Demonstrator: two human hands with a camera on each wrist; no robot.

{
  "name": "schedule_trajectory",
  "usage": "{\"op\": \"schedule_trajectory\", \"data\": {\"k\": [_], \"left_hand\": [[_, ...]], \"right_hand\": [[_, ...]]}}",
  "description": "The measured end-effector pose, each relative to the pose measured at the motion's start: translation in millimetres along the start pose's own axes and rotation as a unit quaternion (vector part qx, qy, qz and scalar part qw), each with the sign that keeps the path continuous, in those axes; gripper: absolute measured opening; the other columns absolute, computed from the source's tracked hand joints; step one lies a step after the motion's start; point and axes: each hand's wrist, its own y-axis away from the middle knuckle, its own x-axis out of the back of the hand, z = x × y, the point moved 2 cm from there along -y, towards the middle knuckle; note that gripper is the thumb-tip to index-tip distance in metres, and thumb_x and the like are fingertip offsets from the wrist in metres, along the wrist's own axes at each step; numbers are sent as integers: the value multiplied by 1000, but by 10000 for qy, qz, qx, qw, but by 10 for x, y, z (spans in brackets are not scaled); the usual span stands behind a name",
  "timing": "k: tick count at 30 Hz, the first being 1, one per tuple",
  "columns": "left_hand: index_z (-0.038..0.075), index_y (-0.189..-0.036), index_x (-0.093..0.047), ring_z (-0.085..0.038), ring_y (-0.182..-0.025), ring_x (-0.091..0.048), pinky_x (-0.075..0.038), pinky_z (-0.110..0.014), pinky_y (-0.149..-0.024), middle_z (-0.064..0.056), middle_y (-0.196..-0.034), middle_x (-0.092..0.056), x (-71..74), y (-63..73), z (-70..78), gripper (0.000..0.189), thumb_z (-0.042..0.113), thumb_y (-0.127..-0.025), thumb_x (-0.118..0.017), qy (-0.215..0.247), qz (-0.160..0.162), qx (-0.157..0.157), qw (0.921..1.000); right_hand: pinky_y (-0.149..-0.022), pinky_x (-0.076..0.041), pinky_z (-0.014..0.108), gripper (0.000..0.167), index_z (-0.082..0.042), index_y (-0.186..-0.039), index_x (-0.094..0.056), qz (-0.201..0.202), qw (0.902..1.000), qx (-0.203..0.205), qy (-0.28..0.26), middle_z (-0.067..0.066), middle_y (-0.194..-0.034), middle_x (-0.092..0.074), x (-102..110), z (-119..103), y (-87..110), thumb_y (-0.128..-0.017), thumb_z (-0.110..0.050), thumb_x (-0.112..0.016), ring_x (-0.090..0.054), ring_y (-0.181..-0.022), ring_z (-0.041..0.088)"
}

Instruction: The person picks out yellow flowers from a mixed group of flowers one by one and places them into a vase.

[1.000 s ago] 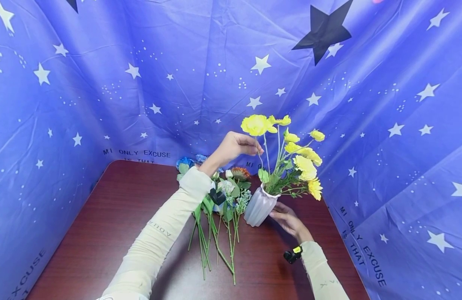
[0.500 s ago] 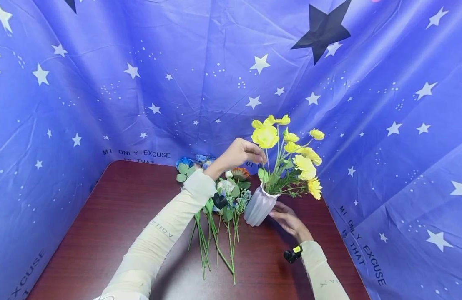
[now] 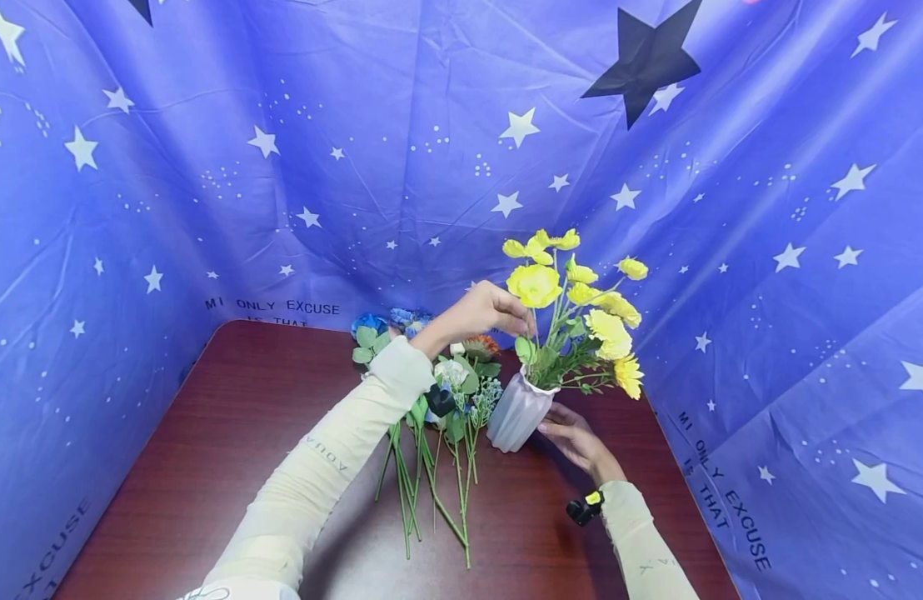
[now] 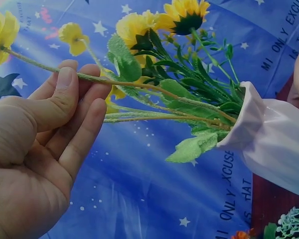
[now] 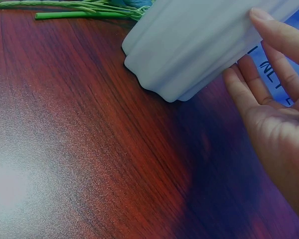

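In the left wrist view my left hand (image 4: 45,134) pinches the stem (image 4: 134,85) of a yellow flower between thumb and fingers. That flower's bloom (image 3: 535,286) is just above the hand in the head view, and its stem runs down into the vase mouth. The pale, ridged vase (image 3: 517,417) stands on the table with several more yellow flowers (image 3: 610,333) and green leaves in it. At its right side my right hand (image 3: 576,442) touches the wall with thumb and fingertips, the fingers (image 5: 241,94) only loosely bent.
Left of the vase, several loose flowers lie on the brown table (image 3: 244,433), with blue blooms (image 3: 369,325), an orange bloom (image 3: 480,346) and green stems (image 3: 461,500) toward the front. A blue star-patterned cloth (image 3: 401,167) hangs around the table.
My left hand has moved down and slightly right, bringing the pinched yellow flower lower and closer to the others above the vase. The right hand and vase have stayed in place.
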Motion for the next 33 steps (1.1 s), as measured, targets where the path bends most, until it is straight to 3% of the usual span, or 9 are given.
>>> {"op": "schedule_trajectory", "data": {"k": [8,18,26,33], "left_hand": [[-7,-107,-75,-24,-95,-76,-64,-31,-88,-17,-103,-78,-33,-22,-31,15,-1,-96,-67,-159,-62,121,9998],[-5,-105,-76,-24,-96,-76,-64,-37,-91,-17,-102,-78,-59,-58,-32,14,1,-96,-67,-73,-148,179,9997],[-7,-106,-75,-37,-98,-75,-64,-42,-90,-21,-104,-77,-154,-110,-62,15,0,-96,-67,-215,107,187,9995],[-5,-105,-76,-35,-95,-76,-65,-31,-83,-21,-103,-77,-197,-126,-119,14,2,-95,-68,-384,384,302,9981]], "right_hand": [[-102,-55,22,54,-17,-121,-62,-3,10000,-7,55,-1,-118,-69,3,1,1,-95,22,-38,-66,-111,10],[-102,-55,22,55,-17,-123,-61,-28,9999,32,99,-2,-119,-68,20,16,1,-96,23,-36,-66,-112,10],[-102,-55,22,55,-17,-123,-61,-57,9999,85,66,-1,-119,-68,8,17,5,-96,23,-35,-66,-112,10],[-101,-55,22,55,-17,-122,-62,-44,10000,81,16,-1,-119,-68,-17,4,11,-95,24,-35,-66,-112,10]]}}
